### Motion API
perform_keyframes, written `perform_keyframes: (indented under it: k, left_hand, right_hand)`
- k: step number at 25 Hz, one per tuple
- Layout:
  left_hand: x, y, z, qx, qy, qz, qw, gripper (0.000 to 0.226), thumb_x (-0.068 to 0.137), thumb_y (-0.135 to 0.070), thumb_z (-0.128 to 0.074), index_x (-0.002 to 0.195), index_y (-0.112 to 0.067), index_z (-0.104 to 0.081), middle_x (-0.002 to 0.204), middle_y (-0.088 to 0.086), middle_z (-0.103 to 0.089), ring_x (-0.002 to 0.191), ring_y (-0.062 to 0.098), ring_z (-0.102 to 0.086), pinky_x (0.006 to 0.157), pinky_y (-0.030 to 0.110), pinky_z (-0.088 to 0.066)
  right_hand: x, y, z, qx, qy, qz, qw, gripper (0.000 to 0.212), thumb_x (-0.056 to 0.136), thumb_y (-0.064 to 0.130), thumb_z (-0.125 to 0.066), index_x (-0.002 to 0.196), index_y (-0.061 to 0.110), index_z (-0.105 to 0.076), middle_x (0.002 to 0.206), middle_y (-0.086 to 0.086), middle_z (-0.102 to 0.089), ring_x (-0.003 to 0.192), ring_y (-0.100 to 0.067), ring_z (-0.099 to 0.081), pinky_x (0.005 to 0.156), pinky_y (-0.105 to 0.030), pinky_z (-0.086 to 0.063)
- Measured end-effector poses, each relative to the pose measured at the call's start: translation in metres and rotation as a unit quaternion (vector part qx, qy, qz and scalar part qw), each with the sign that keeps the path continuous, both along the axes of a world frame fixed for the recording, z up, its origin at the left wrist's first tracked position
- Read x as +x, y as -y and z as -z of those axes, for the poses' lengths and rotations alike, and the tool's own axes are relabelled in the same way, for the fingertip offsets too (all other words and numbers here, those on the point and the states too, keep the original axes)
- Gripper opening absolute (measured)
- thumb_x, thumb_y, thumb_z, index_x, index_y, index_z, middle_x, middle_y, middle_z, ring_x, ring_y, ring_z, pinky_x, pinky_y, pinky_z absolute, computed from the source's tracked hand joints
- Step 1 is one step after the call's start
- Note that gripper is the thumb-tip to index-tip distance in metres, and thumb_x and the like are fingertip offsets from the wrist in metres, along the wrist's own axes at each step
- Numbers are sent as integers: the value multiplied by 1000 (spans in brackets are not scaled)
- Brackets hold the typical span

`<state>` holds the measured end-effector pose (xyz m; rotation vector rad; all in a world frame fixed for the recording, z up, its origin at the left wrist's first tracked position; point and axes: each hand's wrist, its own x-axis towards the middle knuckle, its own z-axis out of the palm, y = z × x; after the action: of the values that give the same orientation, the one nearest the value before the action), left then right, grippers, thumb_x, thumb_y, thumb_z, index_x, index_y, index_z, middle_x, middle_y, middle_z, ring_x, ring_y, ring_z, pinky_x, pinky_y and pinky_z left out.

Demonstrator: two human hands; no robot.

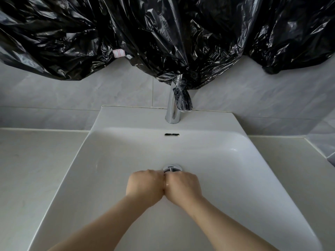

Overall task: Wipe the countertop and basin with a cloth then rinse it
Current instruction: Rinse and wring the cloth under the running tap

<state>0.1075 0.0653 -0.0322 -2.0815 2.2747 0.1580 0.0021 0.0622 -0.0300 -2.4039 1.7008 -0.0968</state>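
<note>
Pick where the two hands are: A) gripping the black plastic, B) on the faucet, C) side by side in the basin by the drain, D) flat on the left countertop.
C: the left hand and right hand meet, fingers curled, inside the basin just before the drain.

Left hand (145,185) and right hand (183,186) are pressed side by side, fingers curled under, in white ceramic basin (244,178) just before round chrome drain (172,168). Chrome faucet (172,113) is partly draped by crumpled black plastic sheet (163,33). Whatever is gripped is hidden.
</note>
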Motion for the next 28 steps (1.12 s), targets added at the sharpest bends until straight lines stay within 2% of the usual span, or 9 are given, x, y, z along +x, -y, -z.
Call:
perform_keyframes:
  k: [2,4,6,8,11,16,20,23,28]
  left_hand:
    - [5,4,-6,78,-163,-93,979,13,84,-24,-47,82,-22,-59,83,-2,-63,80,21,-62,62,23,-38]
    - [19,6,-7,177,-444,-182,860,13,66,-15,-60,59,-17,-50,54,-2,-47,49,15,-46,48,20,-31]
    - [33,1,-8,285,-533,-177,777,18,55,-9,-58,61,-17,-43,43,-4,-32,36,9,-28,41,17,-20]
    - [37,-5,-9,346,-484,-115,795,20,66,-3,-56,78,-16,-49,43,-5,-30,36,7,-26,40,16,-20]
    - [26,1,-10,305,-274,-33,911,4,76,-7,-56,78,-10,-54,56,4,-46,46,15,-42,42,19,-27]
    - [5,10,-16,117,56,23,991,25,84,-22,-48,105,-17,-60,106,1,-65,98,22,-62,65,25,-40]
    - [1,10,-28,10,134,92,987,30,84,-9,-38,103,-21,-59,103,-1,-66,92,23,-64,59,25,-36]
    - [8,6,-33,-35,152,156,975,26,84,-8,-39,102,-18,-56,100,0,-66,85,25,-62,55,24,-29]
    - [12,1,-43,-67,171,217,959,24,78,-6,-43,94,-17,-58,97,3,-68,84,27,-64,66,26,-29]
  right_hand:
    - [-5,1,1,-21,85,7,996,18,88,15,-43,103,21,-51,117,-1,-58,110,-26,-52,78,-32,-43]
    - [-7,2,7,-65,152,-60,984,47,82,4,-50,125,23,-42,131,-1,-51,113,-27,-51,84,-34,-46]
    - [-3,0,14,-149,109,-161,969,68,67,2,-66,127,22,-41,128,-5,-54,98,-26,-60,75,-30,-52]
    - [4,-2,18,-178,47,-193,964,68,49,12,-80,110,20,-51,99,-2,-62,74,-19,-62,58,-24,-49]
    - [9,-1,12,-182,-56,-151,970,51,24,17,-84,66,20,-57,54,4,-54,44,-14,-55,37,-19,-33]
    - [13,5,1,-141,-82,-74,984,36,11,23,-78,36,18,-52,31,1,-46,25,-14,-46,39,-8,-21]
    - [4,3,-18,-77,-46,-29,996,24,72,6,-58,58,16,-42,65,-4,-60,49,-24,-46,46,-19,-11]
    - [5,-11,-20,-30,4,20,999,35,79,1,-45,57,20,-25,79,-5,-61,70,-30,-52,47,-23,-20]
    - [9,-26,-23,15,80,78,994,15,82,5,-44,75,19,-45,104,-4,-65,89,-28,-62,65,-26,-35]
